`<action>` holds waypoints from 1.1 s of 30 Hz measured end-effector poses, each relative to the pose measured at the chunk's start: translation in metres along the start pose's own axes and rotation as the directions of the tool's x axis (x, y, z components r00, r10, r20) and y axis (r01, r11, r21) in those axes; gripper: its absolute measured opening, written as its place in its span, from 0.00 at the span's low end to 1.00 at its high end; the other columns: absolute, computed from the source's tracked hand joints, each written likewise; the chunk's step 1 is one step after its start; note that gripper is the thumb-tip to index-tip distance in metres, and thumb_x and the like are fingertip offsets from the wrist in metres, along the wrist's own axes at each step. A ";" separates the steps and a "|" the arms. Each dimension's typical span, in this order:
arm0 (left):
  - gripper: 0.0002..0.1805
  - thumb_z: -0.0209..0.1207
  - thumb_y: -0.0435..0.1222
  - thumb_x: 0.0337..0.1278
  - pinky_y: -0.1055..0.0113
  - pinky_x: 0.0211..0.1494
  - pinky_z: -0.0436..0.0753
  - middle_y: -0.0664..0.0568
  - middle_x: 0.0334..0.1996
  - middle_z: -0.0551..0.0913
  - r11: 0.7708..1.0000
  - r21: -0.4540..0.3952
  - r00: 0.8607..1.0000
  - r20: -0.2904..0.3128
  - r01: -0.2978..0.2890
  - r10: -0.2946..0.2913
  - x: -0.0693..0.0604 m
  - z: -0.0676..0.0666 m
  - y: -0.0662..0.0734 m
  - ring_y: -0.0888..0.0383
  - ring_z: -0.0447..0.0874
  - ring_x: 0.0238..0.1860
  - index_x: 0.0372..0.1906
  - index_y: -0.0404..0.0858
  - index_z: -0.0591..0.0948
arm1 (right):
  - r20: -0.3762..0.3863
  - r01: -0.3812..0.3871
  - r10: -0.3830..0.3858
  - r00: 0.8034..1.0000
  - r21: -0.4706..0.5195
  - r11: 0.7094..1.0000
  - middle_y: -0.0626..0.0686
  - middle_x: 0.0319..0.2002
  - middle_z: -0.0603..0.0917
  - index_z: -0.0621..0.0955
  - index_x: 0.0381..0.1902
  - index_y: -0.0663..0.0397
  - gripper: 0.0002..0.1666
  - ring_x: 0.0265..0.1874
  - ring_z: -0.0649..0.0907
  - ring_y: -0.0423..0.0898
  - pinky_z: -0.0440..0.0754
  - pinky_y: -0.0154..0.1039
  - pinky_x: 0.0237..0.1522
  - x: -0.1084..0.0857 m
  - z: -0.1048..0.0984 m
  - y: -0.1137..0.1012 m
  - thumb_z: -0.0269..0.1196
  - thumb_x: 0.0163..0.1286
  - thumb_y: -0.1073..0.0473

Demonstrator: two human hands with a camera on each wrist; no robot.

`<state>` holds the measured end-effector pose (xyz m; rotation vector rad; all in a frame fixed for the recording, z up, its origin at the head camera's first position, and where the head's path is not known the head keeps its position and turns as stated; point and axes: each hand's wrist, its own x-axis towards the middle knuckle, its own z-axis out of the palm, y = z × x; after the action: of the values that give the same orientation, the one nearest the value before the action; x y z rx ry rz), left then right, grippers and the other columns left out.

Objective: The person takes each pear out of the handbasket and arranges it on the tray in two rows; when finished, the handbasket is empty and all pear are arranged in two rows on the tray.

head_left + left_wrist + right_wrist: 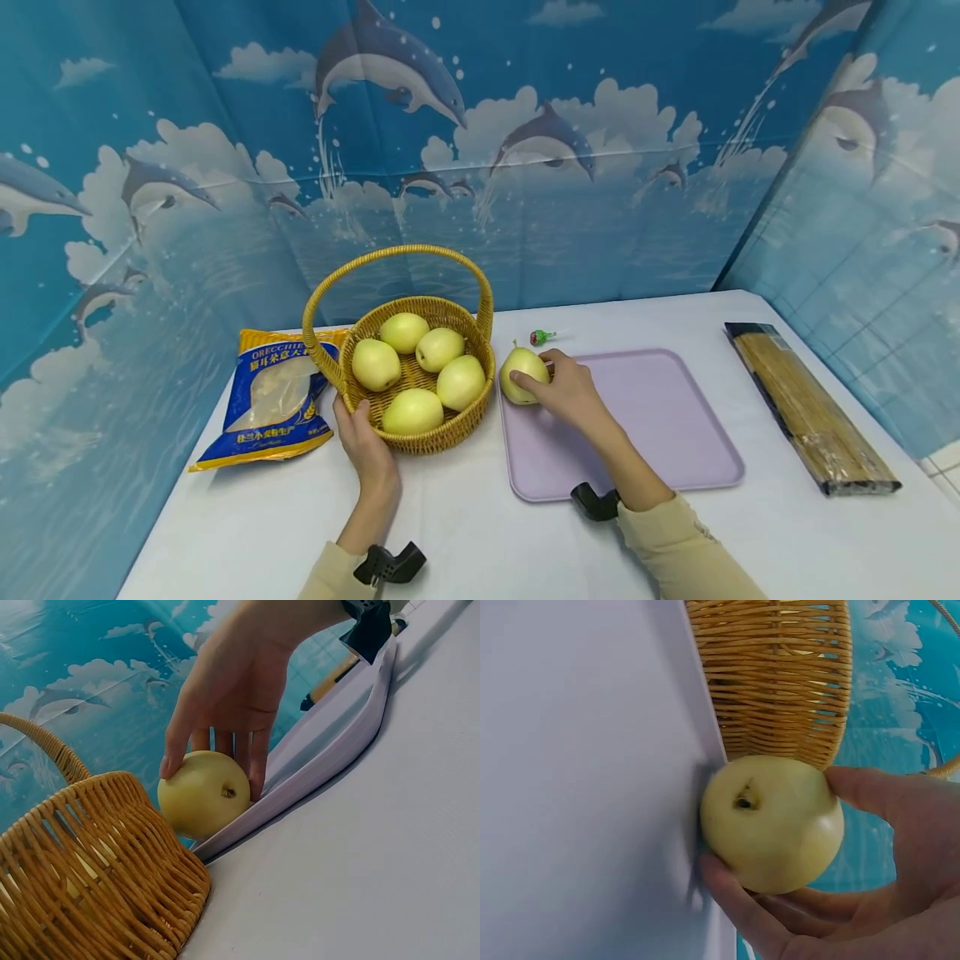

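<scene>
My right hand [572,390] holds a pale yellow-green pear [522,375] between thumb and fingers, over the left edge of a lilac tray [660,417]. The right wrist view shows that pear [776,825] close to the tray's rim, with the wicker basket behind it. To the left stands the yellow wicker basket [427,446], its tall handle upright, with several pears [414,412] inside. My left hand [366,442] grips the basket's lower left side; part of its fingers is hidden beneath the basket. In the left wrist view the left hand itself is out of sight.
A blue and yellow pasta bag [273,396] lies left of the basket. Behind the tray is a small green-wrapped lollipop [542,337]. A long flat pack of dry noodles [813,408] lies on the white table's right side. A dolphin-print curtain [562,233] hangs behind.
</scene>
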<state>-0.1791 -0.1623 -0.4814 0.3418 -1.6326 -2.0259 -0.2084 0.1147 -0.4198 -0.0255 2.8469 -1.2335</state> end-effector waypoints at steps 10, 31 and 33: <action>0.30 0.43 0.38 0.76 0.58 0.83 0.60 0.57 0.77 0.69 1.000 0.006 1.000 0.013 -0.017 0.017 0.003 0.002 0.000 0.59 0.64 0.78 0.79 0.48 0.65 | -0.028 0.035 -0.036 0.999 -0.039 0.999 0.72 0.57 0.84 0.72 0.70 0.71 0.45 0.54 0.84 0.67 0.84 0.58 0.51 -0.004 0.003 -0.003 0.67 0.72 0.40; 0.29 0.44 0.37 0.75 0.59 0.82 0.61 0.55 0.75 0.71 0.999 0.010 0.999 -0.022 -0.043 0.043 0.005 -0.005 -0.006 0.58 0.66 0.76 0.78 0.45 0.68 | -0.045 0.171 -0.172 0.984 -0.014 0.985 0.71 0.71 0.74 0.65 0.78 0.68 0.49 0.65 0.78 0.70 0.80 0.65 0.61 -0.011 -0.003 -0.018 0.71 0.68 0.50; 0.29 0.44 0.37 0.75 0.58 0.82 0.61 0.56 0.75 0.71 0.999 0.017 0.999 -0.018 -0.046 0.046 0.004 -0.006 -0.006 0.58 0.66 0.76 0.78 0.45 0.68 | -0.050 0.177 -0.178 0.983 -0.029 0.984 0.70 0.72 0.73 0.65 0.78 0.68 0.49 0.66 0.76 0.71 0.78 0.67 0.62 -0.011 -0.002 -0.015 0.73 0.67 0.54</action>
<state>-0.1808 -0.1680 -0.4878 0.3253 -1.6326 -1.9707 -0.1978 0.1060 -0.4074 -0.2572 2.9599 -1.2464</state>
